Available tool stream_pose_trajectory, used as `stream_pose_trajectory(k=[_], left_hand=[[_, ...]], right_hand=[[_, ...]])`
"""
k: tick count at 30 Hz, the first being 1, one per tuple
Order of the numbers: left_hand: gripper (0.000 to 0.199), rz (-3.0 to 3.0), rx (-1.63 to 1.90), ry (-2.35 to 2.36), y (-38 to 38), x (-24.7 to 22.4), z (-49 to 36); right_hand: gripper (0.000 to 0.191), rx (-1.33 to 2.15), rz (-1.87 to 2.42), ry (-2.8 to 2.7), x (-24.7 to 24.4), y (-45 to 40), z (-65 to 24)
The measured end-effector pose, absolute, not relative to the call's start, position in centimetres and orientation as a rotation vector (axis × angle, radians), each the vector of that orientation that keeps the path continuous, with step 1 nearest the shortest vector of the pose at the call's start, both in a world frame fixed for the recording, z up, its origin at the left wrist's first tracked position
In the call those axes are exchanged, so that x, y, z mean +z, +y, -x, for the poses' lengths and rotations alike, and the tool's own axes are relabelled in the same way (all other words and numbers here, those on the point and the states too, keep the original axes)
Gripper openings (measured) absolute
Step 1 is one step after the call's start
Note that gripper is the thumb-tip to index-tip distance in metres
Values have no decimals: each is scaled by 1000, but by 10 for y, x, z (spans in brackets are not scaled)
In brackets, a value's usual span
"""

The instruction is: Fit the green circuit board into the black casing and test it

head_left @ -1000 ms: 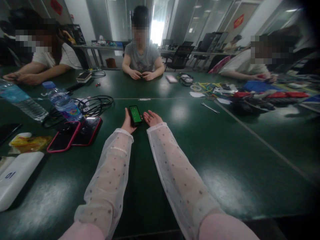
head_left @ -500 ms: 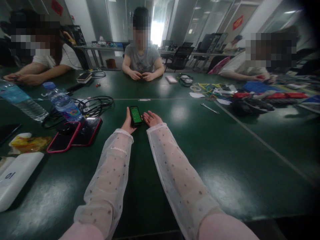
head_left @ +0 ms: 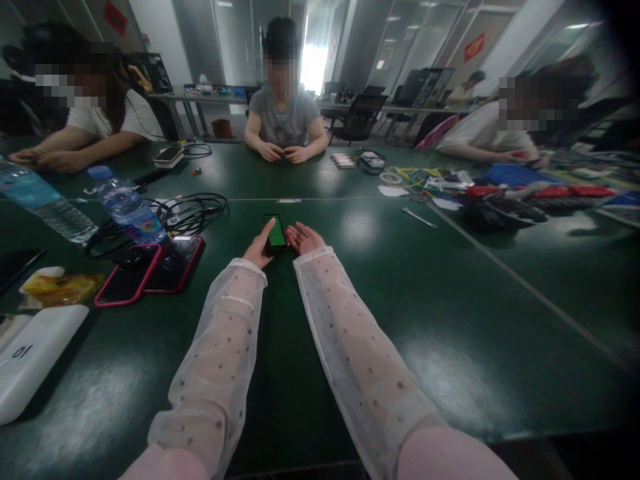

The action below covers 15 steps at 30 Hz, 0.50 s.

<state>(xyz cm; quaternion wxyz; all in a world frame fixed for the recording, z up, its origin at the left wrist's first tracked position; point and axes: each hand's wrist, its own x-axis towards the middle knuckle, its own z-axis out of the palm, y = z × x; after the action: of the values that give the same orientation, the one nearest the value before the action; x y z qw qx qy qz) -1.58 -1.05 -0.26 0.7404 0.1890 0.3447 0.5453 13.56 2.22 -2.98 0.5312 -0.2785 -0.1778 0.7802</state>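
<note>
A small black phone (head_left: 277,234) with a lit green screen is held in my left hand (head_left: 259,248), low over the dark green table (head_left: 430,293). My left thumb lies across the upper part of the screen. The fingers beneath the phone are hidden. Just right of it, my right hand (head_left: 306,239) rests palm up with its fingers loosely spread and nothing in them. Whether its fingertips touch the phone's edge I cannot tell. Sheer white dotted sleeves cover both forearms.
Left are two red-edged phones (head_left: 173,267), a water bottle (head_left: 127,207), a larger bottle (head_left: 47,200), black cables (head_left: 200,212) and a white device (head_left: 40,363). A wrench (head_left: 419,217) lies right, before piled cables and tools (head_left: 520,193). People sit across and at both sides.
My left thumb has moved from the phone's left edge onto its screen. The phone has shifted slightly right, and its green display looks different. My right hand has barely moved.
</note>
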Motion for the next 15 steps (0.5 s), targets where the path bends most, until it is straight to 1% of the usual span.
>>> stream_pose_trajectory(k=[3, 15], left_hand=[[31, -435, 1173, 743, -12, -2, 16], [25, -420, 1175, 707, -11, -6, 17]], right_hand=[[17, 1855, 674, -406, -29, 22, -135], [18, 1859, 657, -405, -30, 22, -135]])
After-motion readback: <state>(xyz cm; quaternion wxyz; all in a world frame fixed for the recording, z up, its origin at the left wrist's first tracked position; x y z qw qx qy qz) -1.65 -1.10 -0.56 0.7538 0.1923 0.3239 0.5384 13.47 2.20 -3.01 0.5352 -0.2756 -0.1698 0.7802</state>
